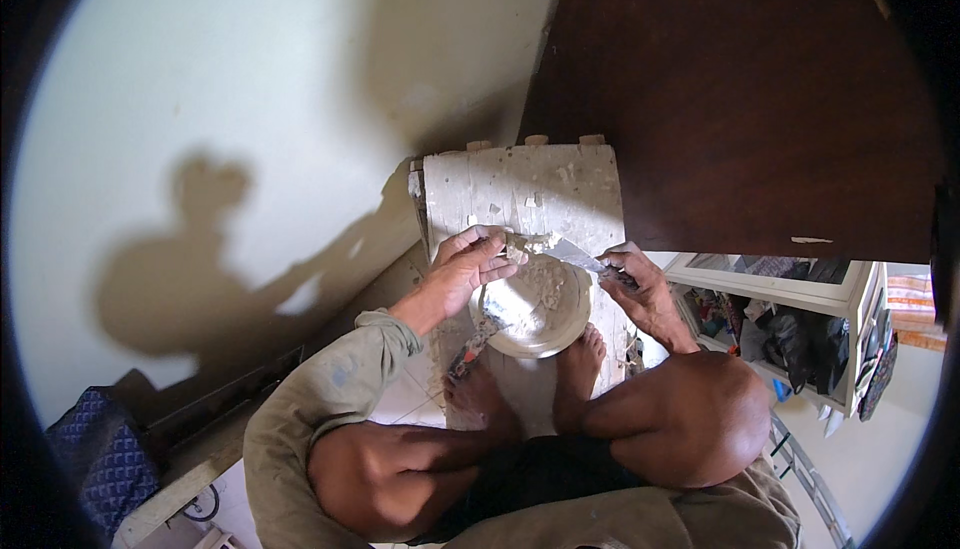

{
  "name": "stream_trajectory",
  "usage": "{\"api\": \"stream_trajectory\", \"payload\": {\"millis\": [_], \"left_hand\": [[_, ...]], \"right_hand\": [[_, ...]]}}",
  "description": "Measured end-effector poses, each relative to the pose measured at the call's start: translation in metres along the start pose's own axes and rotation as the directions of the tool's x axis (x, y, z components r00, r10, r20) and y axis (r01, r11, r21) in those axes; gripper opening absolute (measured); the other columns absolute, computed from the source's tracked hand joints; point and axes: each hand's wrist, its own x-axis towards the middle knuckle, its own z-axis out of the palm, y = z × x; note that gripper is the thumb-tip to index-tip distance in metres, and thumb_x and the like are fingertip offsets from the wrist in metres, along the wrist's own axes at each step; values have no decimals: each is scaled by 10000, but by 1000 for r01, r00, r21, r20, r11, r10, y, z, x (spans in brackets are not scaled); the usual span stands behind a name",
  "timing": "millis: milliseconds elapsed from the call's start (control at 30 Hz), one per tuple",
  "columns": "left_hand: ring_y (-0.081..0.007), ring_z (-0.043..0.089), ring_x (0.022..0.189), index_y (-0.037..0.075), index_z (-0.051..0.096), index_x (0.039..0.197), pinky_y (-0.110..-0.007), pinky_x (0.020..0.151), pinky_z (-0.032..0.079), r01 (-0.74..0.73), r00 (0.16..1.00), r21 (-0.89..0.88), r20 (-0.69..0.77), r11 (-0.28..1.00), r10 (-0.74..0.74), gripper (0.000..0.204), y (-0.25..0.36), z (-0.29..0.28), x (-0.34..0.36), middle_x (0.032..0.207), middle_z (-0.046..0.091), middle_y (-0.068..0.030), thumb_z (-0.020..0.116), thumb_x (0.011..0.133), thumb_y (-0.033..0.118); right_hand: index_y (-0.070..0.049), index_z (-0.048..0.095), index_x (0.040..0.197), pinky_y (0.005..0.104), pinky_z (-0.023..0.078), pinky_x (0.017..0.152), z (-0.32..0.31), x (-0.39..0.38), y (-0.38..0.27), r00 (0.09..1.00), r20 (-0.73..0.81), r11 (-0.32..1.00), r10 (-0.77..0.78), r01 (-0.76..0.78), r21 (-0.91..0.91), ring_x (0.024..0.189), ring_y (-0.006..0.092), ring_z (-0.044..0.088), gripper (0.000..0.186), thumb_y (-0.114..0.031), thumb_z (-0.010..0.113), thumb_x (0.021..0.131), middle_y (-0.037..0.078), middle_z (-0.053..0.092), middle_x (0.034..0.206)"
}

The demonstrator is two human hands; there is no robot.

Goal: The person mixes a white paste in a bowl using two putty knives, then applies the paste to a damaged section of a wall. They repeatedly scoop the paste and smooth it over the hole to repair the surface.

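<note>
My right hand point(645, 294) is closed round the dark handle of a putty knife point(572, 253), its metal blade pointing left above a bowl. Pale paste sits on the blade's far end. My left hand point(468, 267) meets it there, thumb and fingers bent around something pale and coated that I cannot make out. Below both hands stands the round whitish bowl point(578, 334), its inside smeared with the same paste. A second tool with a red and black handle point(466, 354) leans over the bowl's left rim.
The bowl stands on a worn, stained plank platform point(570, 184), my bare feet point(583, 359) beside it. A pale wall point(250, 69) rises on the left, a dark brown panel point(730, 99) on the right. A white cabinet point(850, 319) holding dark bags stands at right; a metal ladder point(805, 474) shows below.
</note>
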Motion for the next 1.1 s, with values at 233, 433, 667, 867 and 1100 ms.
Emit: {"api": "stream_trajectory", "payload": {"millis": [233,433,667,867,1100], "left_hand": [[-228,676,891,13,592,1114,-314,810,578,-30,996,-70,-81,997,25,218,-12,1,0,1037,656,-91,639,936,129],[-214,658,941,-14,582,1159,-326,852,578,-117,980,-35,-166,993,109,272,-9,24,-14,1055,644,-99,647,926,109],[-180,639,963,-18,609,1135,-316,870,575,-200,964,108,-155,974,215,267,-13,22,-19,1048,639,-91,664,920,130],[-152,629,947,-18,627,1106,-300,854,566,-144,974,194,-144,970,173,238,-16,23,-28,1038,641,-85,646,938,149],[-156,640,935,-12,630,1093,-296,858,568,-140,972,230,-151,963,178,222,-19,26,-33,1048,644,-91,636,948,156]], "right_hand": [[-23,626,1097,324,520,771,17,0,4,990,-120,996,-77,71,-53,918,244,629,256,47,659,853,119,600,1030],[-37,635,1087,347,533,727,24,-6,6,976,-143,970,-166,135,-200,885,293,643,270,62,644,836,127,607,999],[-65,636,1091,371,555,673,41,-16,7,969,-145,927,-202,141,-348,873,300,644,294,46,635,819,118,595,1021],[-93,620,1165,388,538,718,59,-36,18,980,-150,968,-133,96,-233,917,326,624,366,11,641,814,153,566,1104],[-87,619,1160,391,511,703,66,-42,22,981,-150,963,-127,85,-254,891,340,590,370,48,635,816,172,532,1066]]}}
